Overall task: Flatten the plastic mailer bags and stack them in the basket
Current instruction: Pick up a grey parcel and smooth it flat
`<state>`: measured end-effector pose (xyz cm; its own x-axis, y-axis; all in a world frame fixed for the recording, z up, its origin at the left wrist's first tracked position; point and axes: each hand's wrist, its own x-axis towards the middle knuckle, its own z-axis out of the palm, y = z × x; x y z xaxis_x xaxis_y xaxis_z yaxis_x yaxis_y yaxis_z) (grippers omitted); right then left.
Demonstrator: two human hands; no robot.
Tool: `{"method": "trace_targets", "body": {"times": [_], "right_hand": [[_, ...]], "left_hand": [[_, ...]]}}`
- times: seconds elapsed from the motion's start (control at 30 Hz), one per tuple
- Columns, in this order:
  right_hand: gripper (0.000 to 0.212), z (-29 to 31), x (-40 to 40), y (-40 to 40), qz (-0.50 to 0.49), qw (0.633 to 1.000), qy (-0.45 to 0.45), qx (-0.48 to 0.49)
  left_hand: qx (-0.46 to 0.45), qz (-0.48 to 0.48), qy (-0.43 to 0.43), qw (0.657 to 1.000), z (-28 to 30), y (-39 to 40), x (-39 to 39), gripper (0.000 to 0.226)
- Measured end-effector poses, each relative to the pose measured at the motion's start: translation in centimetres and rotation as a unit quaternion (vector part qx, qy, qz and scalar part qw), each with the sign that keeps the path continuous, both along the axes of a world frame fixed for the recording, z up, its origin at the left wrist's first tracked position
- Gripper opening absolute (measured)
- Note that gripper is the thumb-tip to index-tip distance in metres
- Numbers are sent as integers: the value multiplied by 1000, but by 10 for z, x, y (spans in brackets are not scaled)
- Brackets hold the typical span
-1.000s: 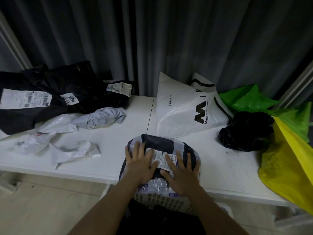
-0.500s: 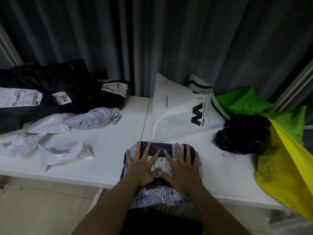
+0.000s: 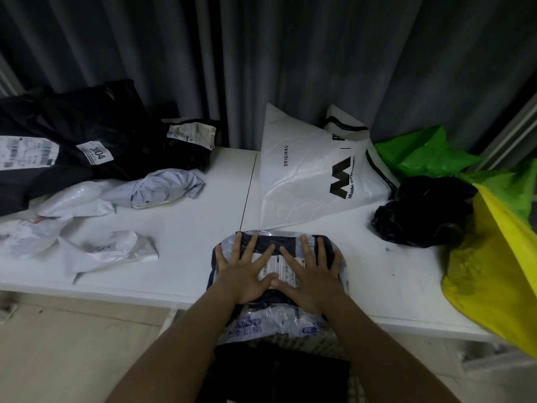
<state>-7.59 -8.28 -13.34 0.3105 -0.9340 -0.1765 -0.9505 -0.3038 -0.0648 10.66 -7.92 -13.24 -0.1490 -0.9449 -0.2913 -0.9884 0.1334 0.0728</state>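
A folded dark mailer bag (image 3: pixel 274 242) with a white label lies on a grey printed mailer (image 3: pixel 279 322) at the table's front edge. My left hand (image 3: pixel 244 271) and my right hand (image 3: pixel 312 276) press flat on it side by side, fingers spread, thumbs touching. The white basket (image 3: pixel 328 343) shows as a strip of lattice just below the bags, mostly hidden by my arms. Crumpled white mailers (image 3: pixel 110 251) and a grey one (image 3: pixel 165 189) lie to the left.
A white table (image 3: pixel 186 228) holds black mailers (image 3: pixel 72 146) at back left, a large white printed bag (image 3: pixel 313 173) at the back, a crumpled black bag (image 3: pixel 421 213) and green (image 3: pixel 424 155) and yellow (image 3: pixel 494 271) bags at right. Curtains hang behind.
Both hands slid forward over the dark mailer, away from me, and came closer together until the thumbs met. The view shifted slightly.
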Motion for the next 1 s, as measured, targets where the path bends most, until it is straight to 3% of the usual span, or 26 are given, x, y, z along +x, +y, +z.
{"method": "trace_targets", "body": {"times": [0.2, 0.33, 0.47, 0.6, 0.77, 0.83, 0.9, 0.97, 1.0], "right_hand": [[78, 20, -5, 18, -1, 999, -14, 28], [70, 13, -13, 42, -10, 999, 6, 32], [68, 2, -13, 44, -27, 999, -5, 22], [68, -2, -12, 45, -33, 999, -5, 18], [72, -2, -12, 45, -30, 999, 0, 17], [72, 1, -14, 43, -35, 998, -37, 35], [68, 7, -18, 46, -81, 988, -129, -29], [68, 16, -24, 54, -197, 954, -184, -132], [72, 21, -28, 59, -263, 938, -188, -127]], "left_hand": [[6, 0, 8, 1000, 6, 2, 0, 68], [-27, 18, -44, 998, 17, 12, -5, 67], [-38, 66, 44, 996, 17, 48, -8, 62], [-64, 52, 33, 996, -8, 64, 3, 90], [-90, 49, 32, 994, -15, 63, 1, 102], [-86, 50, 35, 994, -13, 63, 2, 105], [-84, 54, 40, 994, -9, 63, 2, 106], [-79, 61, 48, 994, -8, 64, 1, 109], [-74, 67, 53, 994, -7, 65, 0, 111]]}}
